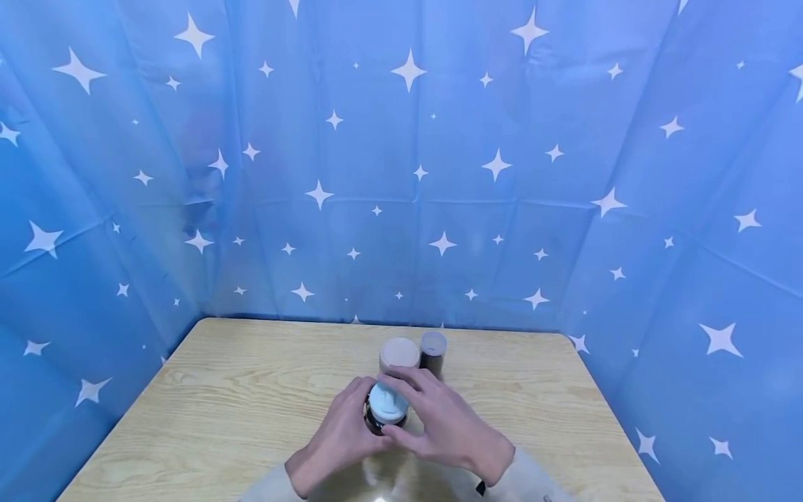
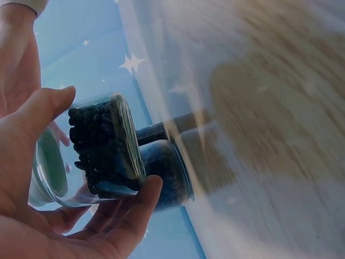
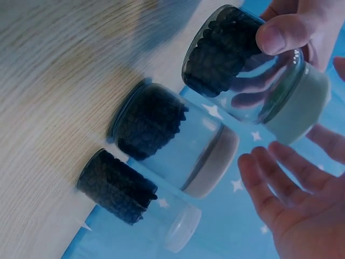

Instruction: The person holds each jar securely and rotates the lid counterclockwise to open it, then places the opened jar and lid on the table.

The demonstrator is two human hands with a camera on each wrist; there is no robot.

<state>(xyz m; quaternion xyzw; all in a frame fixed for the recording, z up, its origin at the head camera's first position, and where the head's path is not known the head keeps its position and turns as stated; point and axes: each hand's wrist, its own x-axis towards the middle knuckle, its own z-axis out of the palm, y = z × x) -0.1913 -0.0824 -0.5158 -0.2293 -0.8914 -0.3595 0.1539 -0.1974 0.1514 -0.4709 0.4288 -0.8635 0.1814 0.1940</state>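
Observation:
A glass jar [image 2: 102, 145] partly filled with dark beans has a pale mint-green lid [image 1: 387, 403]. My left hand [image 1: 343, 427] grips this jar around its glass body, thumb on one side and fingers on the other. In the left wrist view the jar's base is raised above the table. My right hand [image 1: 447, 427] is spread around the lid with its fingers extended. Its fingertips [image 3: 277, 151] lie close to the lid's rim; whether they touch it is unclear.
Behind the held jar, a wide jar with a pinkish lid [image 1: 399, 352] stands on the wooden table [image 1: 263, 390]. Beside it on the right is a narrower jar with a translucent lid [image 1: 433, 343]. Both contain dark beans. A blue starry curtain [image 1: 376, 153] surrounds the table.

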